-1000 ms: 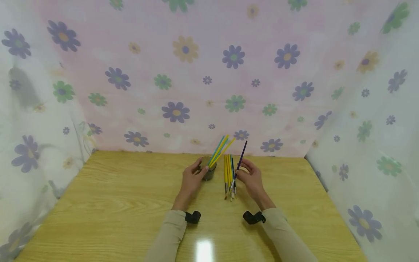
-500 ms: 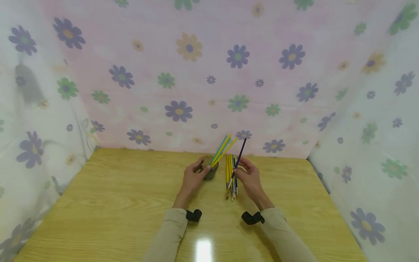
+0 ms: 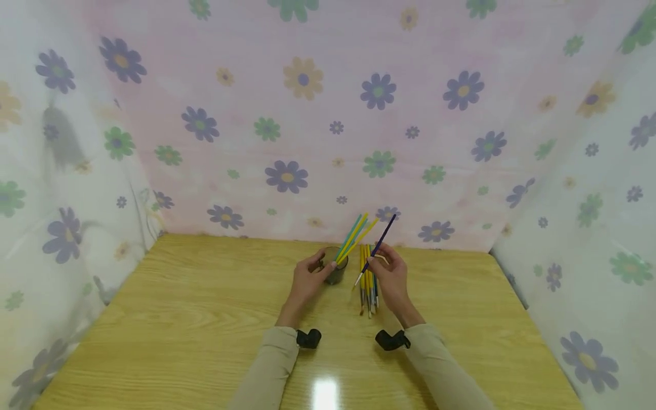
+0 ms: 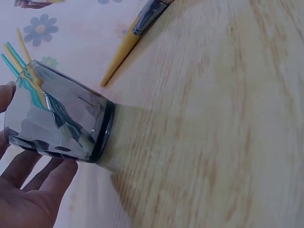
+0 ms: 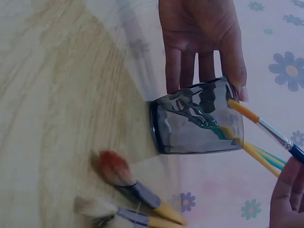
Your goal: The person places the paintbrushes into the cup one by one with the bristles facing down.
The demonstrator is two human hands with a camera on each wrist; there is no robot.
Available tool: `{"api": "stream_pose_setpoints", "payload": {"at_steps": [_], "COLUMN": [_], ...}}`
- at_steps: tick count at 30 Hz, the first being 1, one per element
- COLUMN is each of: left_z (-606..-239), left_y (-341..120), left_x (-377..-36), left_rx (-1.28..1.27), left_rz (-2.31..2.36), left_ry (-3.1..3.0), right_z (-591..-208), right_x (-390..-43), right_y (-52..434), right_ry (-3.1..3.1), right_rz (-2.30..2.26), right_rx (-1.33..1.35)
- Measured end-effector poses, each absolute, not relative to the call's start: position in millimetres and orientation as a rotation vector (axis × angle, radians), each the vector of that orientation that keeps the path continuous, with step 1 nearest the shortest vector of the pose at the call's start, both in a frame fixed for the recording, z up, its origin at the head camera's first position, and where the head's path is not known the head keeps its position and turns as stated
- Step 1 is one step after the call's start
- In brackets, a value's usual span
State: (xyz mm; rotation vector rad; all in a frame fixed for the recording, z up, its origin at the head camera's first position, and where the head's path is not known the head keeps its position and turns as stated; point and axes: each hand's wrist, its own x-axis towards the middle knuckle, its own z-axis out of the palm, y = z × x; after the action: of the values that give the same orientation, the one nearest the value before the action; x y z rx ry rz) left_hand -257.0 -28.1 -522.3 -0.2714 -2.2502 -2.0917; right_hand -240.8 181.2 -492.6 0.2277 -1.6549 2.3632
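My left hand (image 3: 309, 278) grips a smoky see-through glass (image 3: 335, 273), with fingers on one side and the thumb by the rim. Several yellow and green paintbrushes (image 3: 353, 236) stand in the glass, leaning right; their heads show through its wall (image 4: 61, 118). Between thumb and fingers, my right hand (image 3: 392, 279) pinches a dark purple-blue paintbrush (image 3: 383, 234), tilted with its bristles down and to the left. In the right wrist view its orange bristles (image 5: 243, 110) appear at the glass's rim; whether they touch cannot be told.
On the wood-grain table (image 3: 205, 319), more paintbrushes (image 3: 368, 285) lie side by side between the glass and my right hand, bristles toward me. A flower-patterned cloth (image 3: 287, 125) encloses the back and sides. Black wrist cameras (image 3: 309, 339) sit at both cuffs.
The dark paintbrush has moved left toward the glass and tilted further, its bristles rising off the lying brushes. My left hand keeps its grip on the glass. The head view has shifted slightly.
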Motion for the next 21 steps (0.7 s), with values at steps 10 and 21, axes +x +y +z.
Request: {"api": "stream_pose_setpoints", "payload": {"at_steps": [10,21], "left_z": [-522.0,-516.4], "left_y": [-29.1,-28.3], "left_x": [-254.4,-252.7], "left_rx": [-0.282,-0.27], "left_rz": [-2.098,-2.118], "left_ry": [-2.245,-2.237], "right_z": [-479.4,-480.7], "right_x": [-249.4,-266.4], "right_y": [170.8,156.9], "right_ry": [-1.484,-1.378], "right_rz": [2.275,2.222], "right_rx": [0.188,0.243]}}
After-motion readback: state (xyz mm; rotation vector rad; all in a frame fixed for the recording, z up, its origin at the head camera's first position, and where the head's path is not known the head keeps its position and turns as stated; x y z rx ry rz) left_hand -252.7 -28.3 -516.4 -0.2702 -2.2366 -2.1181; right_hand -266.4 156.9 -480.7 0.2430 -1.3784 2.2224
